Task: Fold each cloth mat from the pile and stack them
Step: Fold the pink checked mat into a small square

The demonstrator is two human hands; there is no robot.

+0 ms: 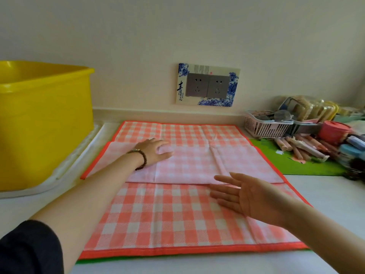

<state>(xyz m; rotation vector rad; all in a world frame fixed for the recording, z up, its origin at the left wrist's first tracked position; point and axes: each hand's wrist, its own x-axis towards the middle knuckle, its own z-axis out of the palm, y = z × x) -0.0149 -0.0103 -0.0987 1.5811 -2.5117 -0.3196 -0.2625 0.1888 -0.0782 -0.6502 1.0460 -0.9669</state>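
The white countertop (325, 198) ran along a pale wall (138, 36), and on it, square to the wall, lay the orange-checked cloth mat (158, 216), spread wide in front of the person. A paler flap (187, 165) of it was doubled over across the middle, a band running left to right, so the fold line lay parallel to the wall. The mat's own long axis seemed to run crosswise too, though the wide lens made that hard to swear to.

The left hand (153, 152) pressed flat on the flap's left part, fingers slightly spread and gripping nothing. The right hand (252, 196) hovered just above the near half, palm turned inward, fingers straight and a little apart, empty.

To my eye this was mid-fold on one mat: the first turn laid and being smoothed. The next move would call for taking an edge and bringing it over squarely (corners matched, or the stack goes crooked).

A green mat (296, 165) showed beneath, a yellow tub (43, 125) stood left, a cluttered basket (264, 127) right.
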